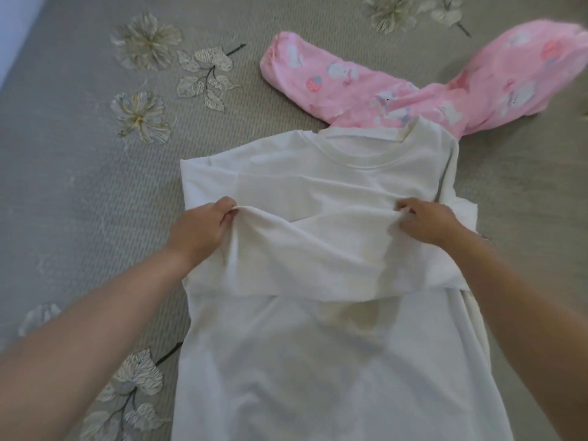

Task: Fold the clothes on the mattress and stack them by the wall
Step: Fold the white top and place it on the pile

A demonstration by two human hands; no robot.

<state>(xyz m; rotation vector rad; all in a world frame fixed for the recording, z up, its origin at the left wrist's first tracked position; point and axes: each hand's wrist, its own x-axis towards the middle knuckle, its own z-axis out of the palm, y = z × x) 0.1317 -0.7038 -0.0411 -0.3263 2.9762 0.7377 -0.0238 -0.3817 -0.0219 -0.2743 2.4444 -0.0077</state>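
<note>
A white T-shirt lies spread on the mattress, neckline pointing away from the person, its sides already turned in so the body forms a long strip running toward the bottom of the view. Both hands grip one raised fold across the chest: the left hand pinches the cloth at the fold's left end with fingers curled round it, and the right hand pinches the right end the same way. The fold stands up off the shirt between them, and a loose flap hangs below it.

Pink pants with a white animal and strawberry print lie just beyond the shirt's collar (their waist end tucked under it), both legs splayed away in a V.

The mattress cover is grey-beige with a fine woven texture and pale embroidered flowers and leaves at the left, top and lower left. A light strip, possibly the wall, shows at the top left corner.
</note>
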